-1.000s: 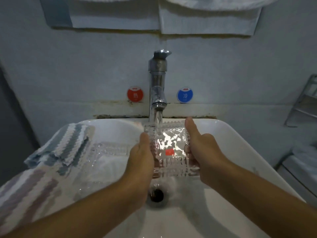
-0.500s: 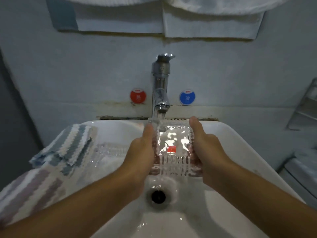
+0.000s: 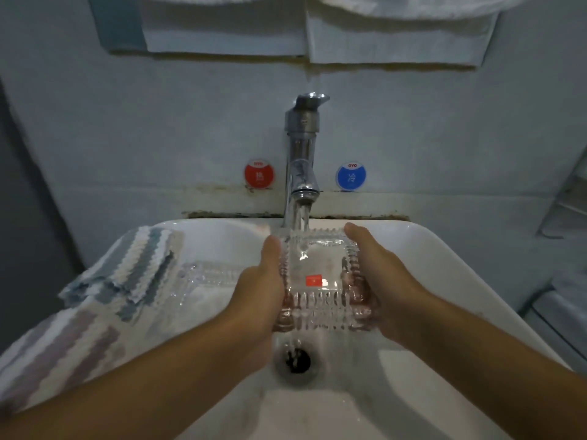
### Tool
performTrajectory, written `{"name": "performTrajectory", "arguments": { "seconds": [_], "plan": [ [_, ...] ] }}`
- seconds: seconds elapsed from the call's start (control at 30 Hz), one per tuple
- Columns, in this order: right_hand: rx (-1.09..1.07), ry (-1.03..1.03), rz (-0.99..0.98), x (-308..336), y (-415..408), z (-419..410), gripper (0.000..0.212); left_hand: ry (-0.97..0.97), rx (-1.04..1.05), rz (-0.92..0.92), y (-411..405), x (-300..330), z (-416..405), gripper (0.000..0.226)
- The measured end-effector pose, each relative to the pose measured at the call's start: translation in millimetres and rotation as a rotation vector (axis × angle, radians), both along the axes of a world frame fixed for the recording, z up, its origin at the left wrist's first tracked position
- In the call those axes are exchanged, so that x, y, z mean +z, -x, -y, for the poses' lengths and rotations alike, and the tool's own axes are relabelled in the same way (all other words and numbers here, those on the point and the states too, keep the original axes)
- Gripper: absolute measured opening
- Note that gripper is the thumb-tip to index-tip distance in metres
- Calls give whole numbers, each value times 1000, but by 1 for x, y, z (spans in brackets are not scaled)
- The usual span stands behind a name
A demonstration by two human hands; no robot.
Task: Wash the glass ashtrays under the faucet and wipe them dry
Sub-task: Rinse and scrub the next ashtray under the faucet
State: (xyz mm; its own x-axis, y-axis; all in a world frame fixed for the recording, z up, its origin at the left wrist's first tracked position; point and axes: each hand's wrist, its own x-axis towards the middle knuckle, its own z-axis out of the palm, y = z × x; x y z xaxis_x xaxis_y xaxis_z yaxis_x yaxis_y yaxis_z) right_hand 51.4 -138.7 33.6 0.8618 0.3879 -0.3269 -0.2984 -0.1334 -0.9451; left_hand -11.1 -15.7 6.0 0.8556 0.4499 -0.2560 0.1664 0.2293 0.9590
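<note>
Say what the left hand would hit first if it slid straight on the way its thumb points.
Probably the faucet: the left hand, gripping the glass ashtray, points its thumb up toward the back of the sink. Depth is unclear; it could reach the sink's back rim or wall instead.

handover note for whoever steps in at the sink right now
Left hand and right hand grip opposite sides of one glass ashtray, held under the running faucet above the drain.
Second ashtray lies in the sink at left, beside the striped cloth draped over the rim.
Done: rinsing of the held ashtray is under way.
Left: finish rinsing, wash the second, wipe both dry.
</note>
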Motion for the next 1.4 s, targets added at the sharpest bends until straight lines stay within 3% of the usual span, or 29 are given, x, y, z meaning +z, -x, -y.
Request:
{"name": "performTrajectory", "arguments": {
  "seconds": [0.1,0.17,0.23,0.37,0.5,0.57,0.7,0.8,0.9,1.07,1.23,1.4],
  "plan": [
    [58,21,76,5,-11,3,38,24,5,-30,-2,2,-7,64],
    [59,57,174,5,-19,5,31,-26,8,-62,-4,3,-9,85],
    [77,157,289,5,-26,7,36,-99,2,-73,-5,3,-10,100],
    [231,529,565,13,-34,17,62,-203,-108,-94,-1,12,-15,78],
    [479,473,506,15,-30,22,60,-241,-244,-111,1,14,-16,80],
    [523,391,492,11,-27,19,55,-216,-246,-114,3,17,-14,67],
    [318,247,459,7,-32,14,56,-137,-43,19,2,13,-17,43],
    [99,136,342,6,-31,8,60,55,97,137,2,16,-13,34],
    [-53,97,229,3,-22,5,56,77,75,144,6,11,3,44],
    [-92,131,186,-4,-8,-2,57,11,47,60,4,-3,8,66],
    [-101,138,129,-6,-1,-8,59,182,106,57,4,7,-2,67],
    [-161,71,109,-6,-1,-3,53,-59,88,67,0,0,7,52]
  ]
}}
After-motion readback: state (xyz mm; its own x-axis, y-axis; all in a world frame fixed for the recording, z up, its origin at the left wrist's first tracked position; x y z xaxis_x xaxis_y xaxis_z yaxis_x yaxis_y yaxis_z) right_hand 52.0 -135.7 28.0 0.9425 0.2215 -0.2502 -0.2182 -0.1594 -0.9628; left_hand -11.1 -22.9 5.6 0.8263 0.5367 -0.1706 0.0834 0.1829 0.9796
